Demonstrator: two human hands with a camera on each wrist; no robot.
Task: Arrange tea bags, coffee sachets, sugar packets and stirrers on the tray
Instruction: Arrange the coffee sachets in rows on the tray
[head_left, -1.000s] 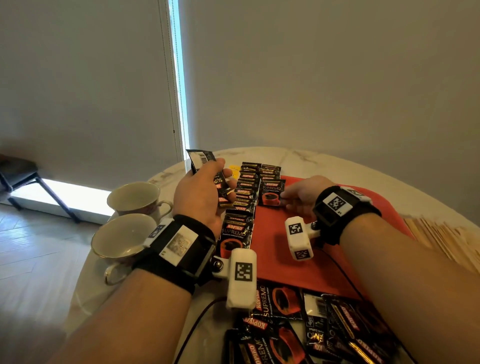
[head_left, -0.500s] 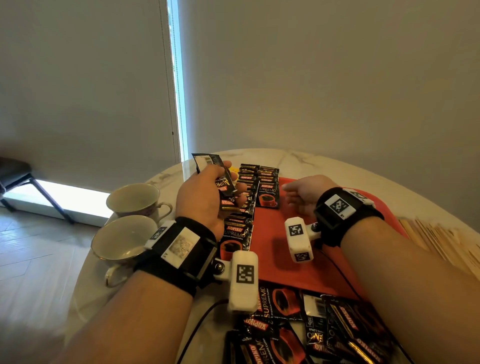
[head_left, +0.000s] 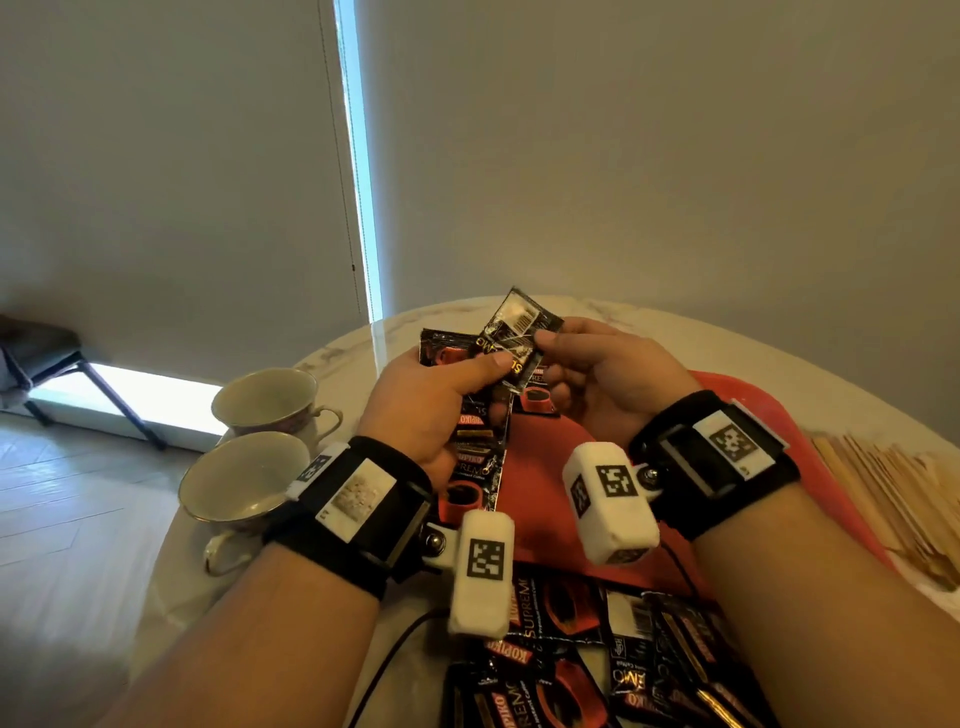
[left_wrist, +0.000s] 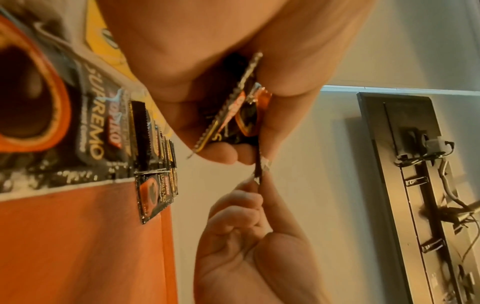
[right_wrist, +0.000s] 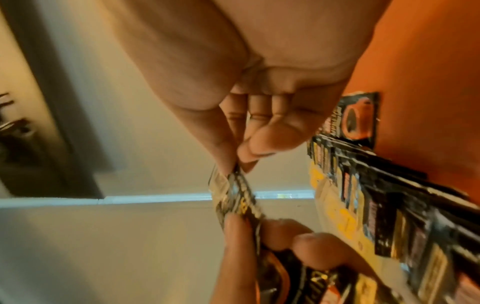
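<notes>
My left hand (head_left: 462, 366) grips a small stack of black coffee sachets (head_left: 447, 353), raised above the red tray (head_left: 566, 457). One sachet (head_left: 519, 327) of the stack sticks up with its barcode side showing. My right hand (head_left: 545, 340) pinches that sachet's upper corner between thumb and forefinger. The right wrist view shows the same pinch by my right hand (right_wrist: 237, 164) on the sachet (right_wrist: 239, 197). In the left wrist view my left hand (left_wrist: 241, 144) clamps the stack (left_wrist: 233, 115). A row of overlapping sachets (head_left: 475, 462) lies along the tray's left edge.
Loose coffee sachets (head_left: 571, 670) are piled on the marble table near me. Wooden stirrers (head_left: 904, 493) lie fanned out to the right of the tray. Two teacups (head_left: 260, 400) (head_left: 239, 478) stand at the left. Yellow packets (right_wrist: 335, 214) lie beside the sachet row.
My right hand left the tray, rose to the left hand's stack and took hold of one sachet's corner. My left hand lifted the stack higher and toward the middle.
</notes>
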